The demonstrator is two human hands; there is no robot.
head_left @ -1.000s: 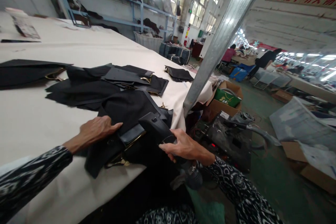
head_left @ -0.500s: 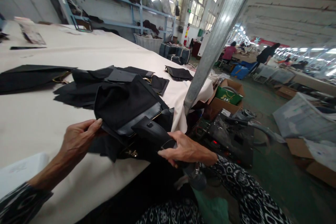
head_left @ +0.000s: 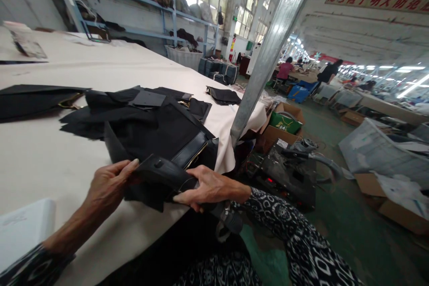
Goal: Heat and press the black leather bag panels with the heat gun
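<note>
A black bag piece (head_left: 157, 136) with a glossy strap and gold fittings lies at the near edge of a long cream-covered table (head_left: 40, 156). My left hand (head_left: 109, 183) grips its near-left edge with curled fingers. My right hand (head_left: 206, 185) is closed on a black tool (head_left: 164, 174) whose head rests on the piece, its cord end hanging below my wrist. More black cut pieces (head_left: 100, 111) are spread behind it.
A slanted metal post (head_left: 268, 53) rises at the table's right end. Cardboard boxes (head_left: 284, 123) and a dark machine (head_left: 288, 172) sit on the green floor to the right. Shelving (head_left: 140, 4) lines the far wall. People work at distant tables (head_left: 328, 73).
My left hand drew back toward me along the bag piece and took hold of its near edge. My right hand brought the tool leftward, closer to my left hand.
</note>
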